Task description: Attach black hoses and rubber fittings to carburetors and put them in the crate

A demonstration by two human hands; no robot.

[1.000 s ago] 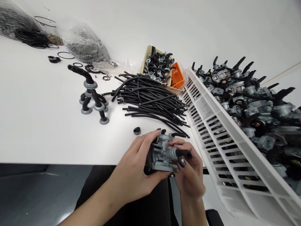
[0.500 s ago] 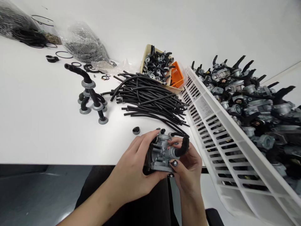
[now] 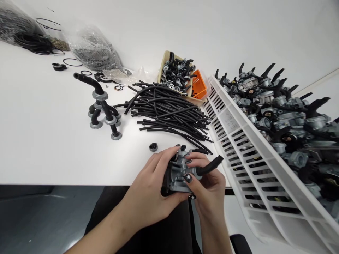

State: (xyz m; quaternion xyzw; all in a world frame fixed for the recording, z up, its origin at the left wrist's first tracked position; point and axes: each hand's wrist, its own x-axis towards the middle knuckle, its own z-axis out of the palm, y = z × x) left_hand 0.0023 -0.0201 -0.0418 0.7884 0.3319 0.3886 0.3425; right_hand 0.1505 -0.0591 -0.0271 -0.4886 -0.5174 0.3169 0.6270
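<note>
At the table's front edge, my left hand (image 3: 149,190) is closed around the body of a grey metal carburetor (image 3: 178,170), its thumb along the underside. My right hand (image 3: 209,192) closes around the grey cap (image 3: 194,171) on the carburetor's right side, thumb in front and fingers over the top. From that cap a bent black rubber tube (image 3: 210,166) sticks out to the right. Part of the cap is hidden by the fingers. Just beyond my hands lies a small black-and-grey ring part (image 3: 153,146).
A pile of black hoses (image 3: 169,109) lies ahead. Behind it stand a cream bin (image 3: 162,67) of capped tubes and an orange basket (image 3: 200,86). On the right, a white slatted crate (image 3: 238,141) holds many carburetors (image 3: 296,158). Several grey-flanged tubes (image 3: 106,109) stand left.
The rubber tube has swung from pointing up to pointing right. My right hand's thumb and fingers have shifted left over the carburetor. My left hand has stayed in place.
</note>
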